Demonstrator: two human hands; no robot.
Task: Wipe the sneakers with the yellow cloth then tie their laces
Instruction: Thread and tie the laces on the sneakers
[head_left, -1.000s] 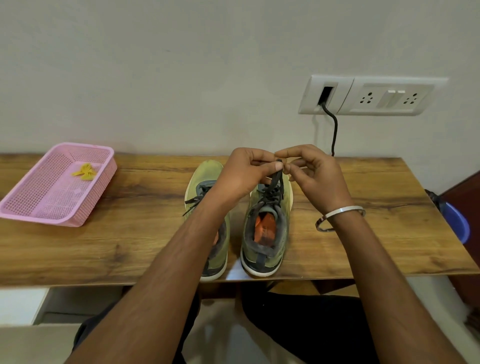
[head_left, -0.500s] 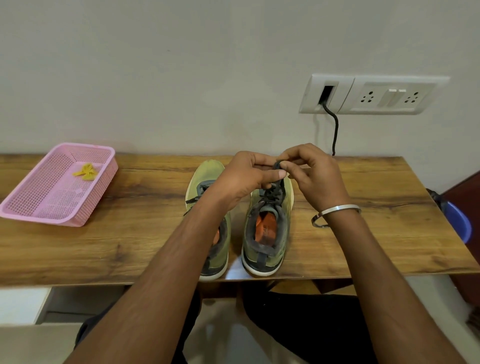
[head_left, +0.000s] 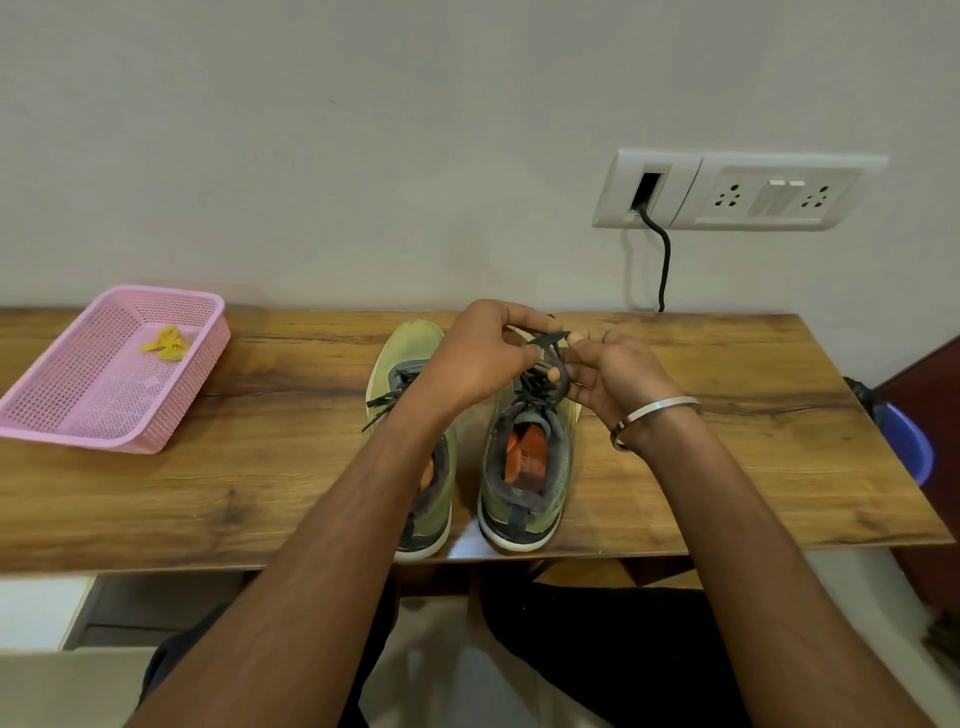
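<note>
Two green sneakers (head_left: 524, 467) side by side on our table (head_left: 208, 467). Our left hand (head_left: 483, 358) and right hand (head_left: 618, 379) pinch the right sneaker's dark laces (head_left: 545, 364). Yellow cloth (head_left: 169, 343) in pink basket (head_left: 78, 415).

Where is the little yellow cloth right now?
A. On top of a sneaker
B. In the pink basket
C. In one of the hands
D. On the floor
B. The yellow cloth lies crumpled inside the pink basket at the left end of the table, while both hands are busy with the dark lace of the right-side sneaker.
</note>
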